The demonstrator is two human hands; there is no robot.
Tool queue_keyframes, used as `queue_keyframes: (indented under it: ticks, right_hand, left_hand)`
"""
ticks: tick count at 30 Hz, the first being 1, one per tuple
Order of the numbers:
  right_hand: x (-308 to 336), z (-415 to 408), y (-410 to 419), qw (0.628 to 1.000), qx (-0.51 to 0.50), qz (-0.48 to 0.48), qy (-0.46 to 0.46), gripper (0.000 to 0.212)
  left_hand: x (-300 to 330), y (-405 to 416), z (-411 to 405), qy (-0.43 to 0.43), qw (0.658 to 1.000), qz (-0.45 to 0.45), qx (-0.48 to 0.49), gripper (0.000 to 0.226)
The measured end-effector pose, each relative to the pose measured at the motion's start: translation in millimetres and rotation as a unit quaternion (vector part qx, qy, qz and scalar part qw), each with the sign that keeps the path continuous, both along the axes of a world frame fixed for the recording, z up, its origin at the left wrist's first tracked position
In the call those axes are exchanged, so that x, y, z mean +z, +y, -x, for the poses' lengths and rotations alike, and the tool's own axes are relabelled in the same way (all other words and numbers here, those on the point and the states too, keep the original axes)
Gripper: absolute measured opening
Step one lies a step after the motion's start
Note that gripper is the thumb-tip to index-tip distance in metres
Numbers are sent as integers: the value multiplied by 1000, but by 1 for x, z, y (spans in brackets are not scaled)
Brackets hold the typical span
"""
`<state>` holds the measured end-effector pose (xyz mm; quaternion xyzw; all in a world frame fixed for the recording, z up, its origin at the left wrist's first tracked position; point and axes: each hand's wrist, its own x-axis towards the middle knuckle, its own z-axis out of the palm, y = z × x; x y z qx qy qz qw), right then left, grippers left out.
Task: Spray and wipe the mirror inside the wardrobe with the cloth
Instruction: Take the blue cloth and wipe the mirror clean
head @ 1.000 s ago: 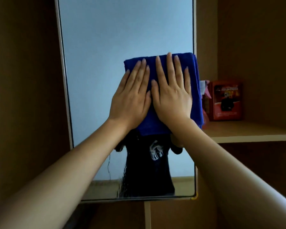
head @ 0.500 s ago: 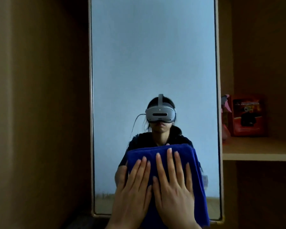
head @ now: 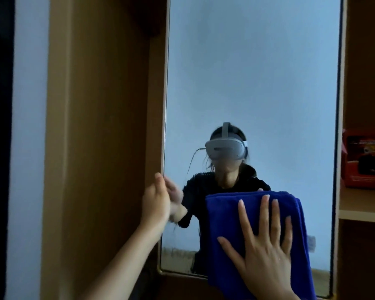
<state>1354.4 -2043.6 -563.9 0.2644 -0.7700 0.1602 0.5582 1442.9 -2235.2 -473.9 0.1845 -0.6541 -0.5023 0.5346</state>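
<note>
The lower edge of one blue cloth (head: 256, 213) runs out of the frame at the bottom, and a red box (head: 365, 158) on the shelf (head: 363, 210) to the right of the mirror (head: 253, 83) is cut off at the picture's edge. The right hand (head: 266, 252) lies flat with fingers spread and straight, pressing the cloth against the mirror's lower right portion. The left hand (head: 157, 199), blurred, is raised edge-on at the mirror's left frame, off the cloth and holding nothing, fingers loosely extended.
</note>
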Motion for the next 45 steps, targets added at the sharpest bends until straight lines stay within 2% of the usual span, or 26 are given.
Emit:
queue_keyframes:
  ticks: [5, 11, 13, 16, 18, 21, 23, 27, 31, 35, 39, 45]
  right_hand:
    - [44, -9, -21, 998, 27, -34, 39, 80]
    - [190, -26, -75, 998, 30, -11, 56, 80]
    - [236, -32, -92, 998, 29, -10, 52, 80]
    - [257, -38, -109, 998, 27, 9, 50, 79]
    - [242, -39, -114, 998, 30, 15, 54, 78]
    - [195, -40, -117, 997, 46, 3, 54, 78]
    - [153, -41, -118, 997, 55, -3, 47, 79]
    - [58, -46, -114, 997, 57, -34, 30, 79]
    - [0, -49, -108, 997, 37, -60, 15, 77]
    - [-11, -49, -102, 997, 34, -72, 16, 75]
    - [-15, -44, -88, 996, 36, -87, 12, 75]
    - [-38, -11, -16, 998, 8, -58, 17, 80]
  left_hand:
    - [-9, 1, -3, -11, 999, 36, -5, 49]
    - [-5, 1, -11, 19, 995, -2, -94, 49]
    - [-3, 0, -11, 10, 996, -10, -84, 44]
    - [-4, 0, -11, 7, 996, -20, -91, 41]
    - [-3, -1, -10, 10, 988, -65, -139, 48]
    - [-3, -5, -15, 32, 954, -140, -261, 71]
    - [-5, -10, -21, 45, 940, -182, -285, 77]
    - [-7, -19, -27, 42, 928, -247, -275, 70]
    - [-17, -19, -29, 15, 939, -258, -228, 68]
    - [-20, -17, -31, 0, 953, -224, -202, 64]
    - [-27, -8, -27, 38, 965, -216, -144, 45]
    - [-28, -7, -17, 52, 978, -193, -57, 32]
